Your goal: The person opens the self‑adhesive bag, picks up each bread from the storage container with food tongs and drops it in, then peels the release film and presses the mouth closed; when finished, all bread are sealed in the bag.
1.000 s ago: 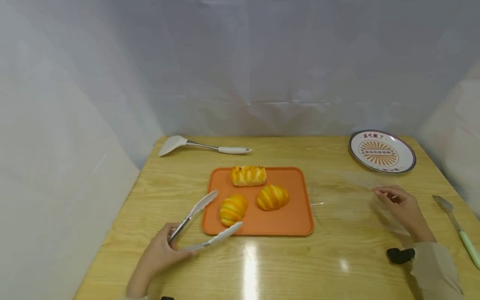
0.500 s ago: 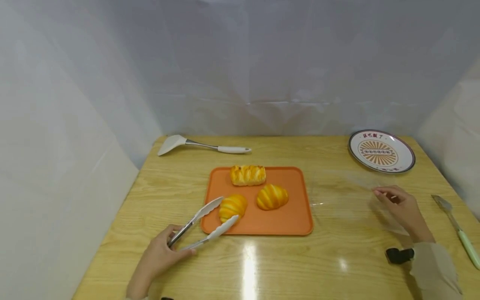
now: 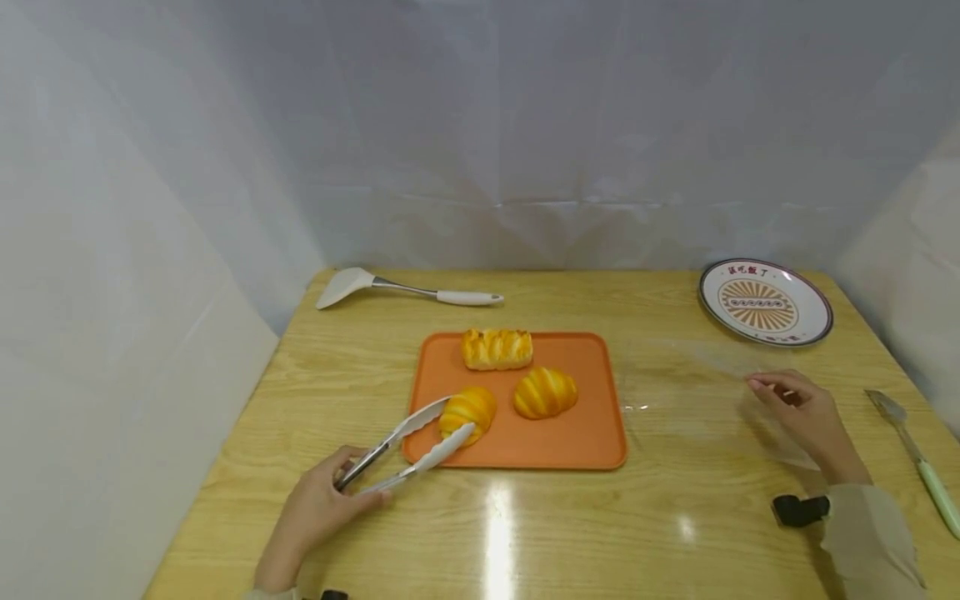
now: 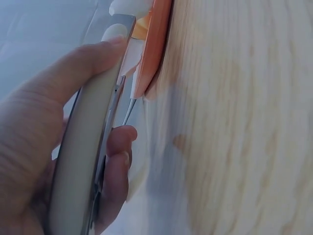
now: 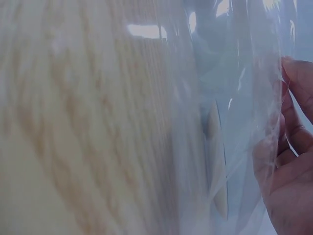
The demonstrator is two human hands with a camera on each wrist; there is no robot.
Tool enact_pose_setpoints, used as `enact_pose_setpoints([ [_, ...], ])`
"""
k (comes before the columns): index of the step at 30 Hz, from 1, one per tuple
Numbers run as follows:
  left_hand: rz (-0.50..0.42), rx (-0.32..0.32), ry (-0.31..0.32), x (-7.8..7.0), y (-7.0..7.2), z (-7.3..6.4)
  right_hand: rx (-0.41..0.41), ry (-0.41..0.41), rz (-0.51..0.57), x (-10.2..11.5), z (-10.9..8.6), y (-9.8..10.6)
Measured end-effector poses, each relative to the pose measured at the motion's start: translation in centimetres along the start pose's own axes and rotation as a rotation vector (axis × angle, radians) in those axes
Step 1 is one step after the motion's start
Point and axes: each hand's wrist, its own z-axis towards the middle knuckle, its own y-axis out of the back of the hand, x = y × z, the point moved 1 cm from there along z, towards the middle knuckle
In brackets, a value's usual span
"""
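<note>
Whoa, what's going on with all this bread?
A person's left hand holds tongs, with their white tips on either side of the striped bread nearest that hand. The right hand pinches some clear plastic beside the orange tray. I can't tell whether the tongs are squeezing, but that bread, another striped one and a rectangular one are all on the tray.

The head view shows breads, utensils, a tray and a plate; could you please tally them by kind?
Breads: 3 (oblong loaf, left roll, right roll)
Utensils: 3 (tongs, white spatula, green-handled tool)
Orange tray: 1
Patterned plate: 1
Total: 8
</note>
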Motion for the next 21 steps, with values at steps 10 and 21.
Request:
enact_pose_setpoints([
  [10,-0.208,0.026,-0.109,-2.1,-0.8,2.2,-0.014,0.060,-0.015,0.1,0.1,-0.1],
  [21,-0.148,0.143,-0.270,-10.0,-4.5,5.6,-0.019,0.105,-0.054,0.7,-0.1,-0.3],
])
